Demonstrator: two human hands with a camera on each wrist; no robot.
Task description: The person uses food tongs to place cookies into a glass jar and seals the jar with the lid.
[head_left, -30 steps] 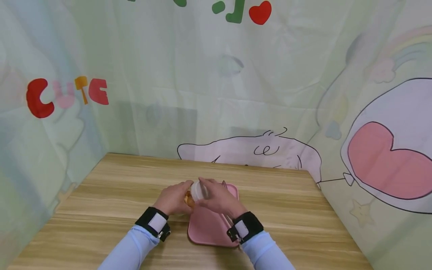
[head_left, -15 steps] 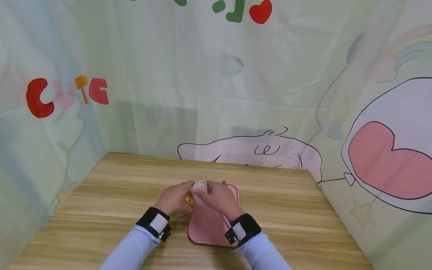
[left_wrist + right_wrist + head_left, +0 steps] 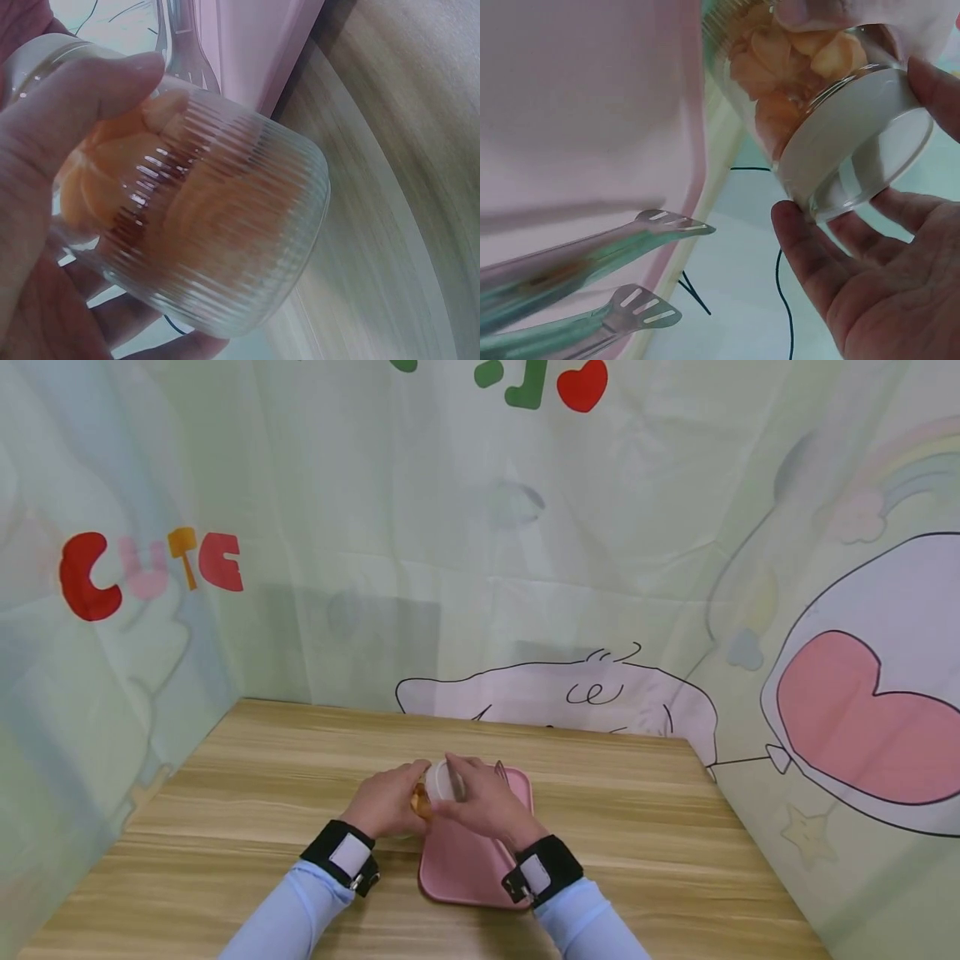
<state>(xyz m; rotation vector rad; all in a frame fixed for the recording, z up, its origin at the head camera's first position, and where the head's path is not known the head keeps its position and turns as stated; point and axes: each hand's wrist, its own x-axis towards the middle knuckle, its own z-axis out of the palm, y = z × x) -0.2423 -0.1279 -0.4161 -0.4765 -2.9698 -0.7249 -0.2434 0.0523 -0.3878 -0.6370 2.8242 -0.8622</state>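
Note:
A clear ribbed jar (image 3: 225,217) of orange flower-shaped pieces is tilted on its side, its white lid (image 3: 847,131) facing right. My left hand (image 3: 384,802) grips the jar's body, thumb on one side and fingers curled beneath in the left wrist view. Around the lid's rim, the fingertips and thumb of my right hand (image 3: 487,802) hold on. In the head view the two hands hide most of the jar. A pair of metal tongs with slotted tips (image 3: 649,311) lies below the right hand, at the tray's side.
A pink tray (image 3: 461,868) lies on the wooden table (image 3: 622,843) under the right hand. Printed curtains (image 3: 337,635) stand along the table's back and sides.
The jar stays about where it was. My right hand has twisted on the lid: its thumb swung up over the lid half a second ago and is now back low.

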